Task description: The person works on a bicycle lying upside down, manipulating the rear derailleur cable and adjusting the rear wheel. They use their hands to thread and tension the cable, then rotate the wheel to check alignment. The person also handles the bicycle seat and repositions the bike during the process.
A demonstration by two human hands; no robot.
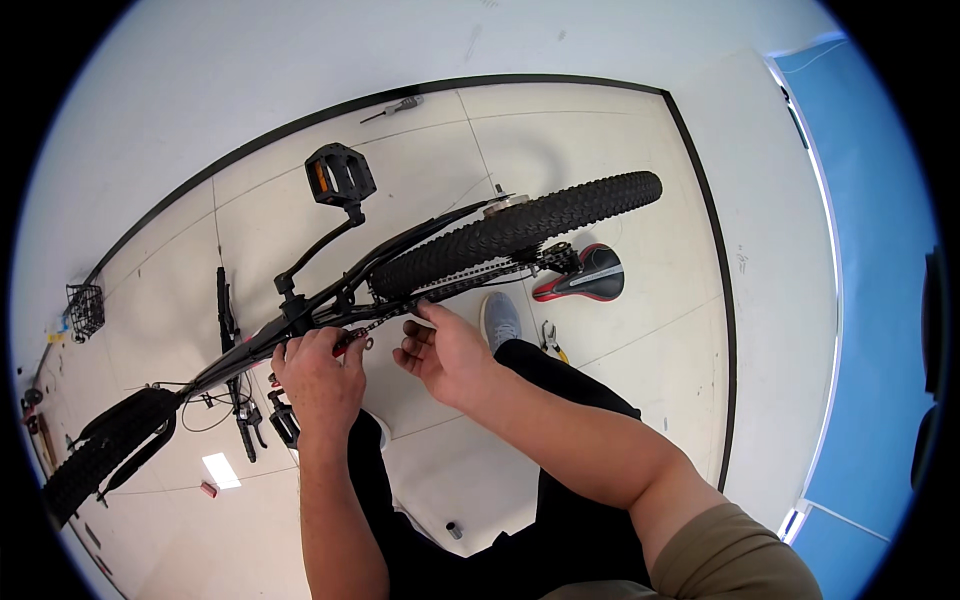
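Observation:
A black bicycle frame (pixel 300 315) lies on its side across the floor, with a rear wheel (pixel 520 225) and a chain (pixel 480 280) running beside the tyre. My left hand (pixel 320 380) is closed at the bottom bracket, by a small red and metal piece (pixel 350 341); what its fingers grip is partly hidden. My right hand (pixel 445 355) holds the lower chain between thumb and a finger, its other fingers curled loosely. A pedal on a crank arm (pixel 340 175) sticks up above the frame. The front tyre (pixel 75 470) reaches to the lower left.
A saddle (pixel 585 272), pliers (pixel 555 345), a screwdriver (pixel 400 106), handlebar (pixel 245 425), wire basket (pixel 86 310) and small cylinder (pixel 452 530) lie about on the tiled floor (pixel 650 350). My shoe (pixel 500 320) is beside the chain. Dark edging and pale surfaces border the tiles, with blue (pixel 860 300) at right.

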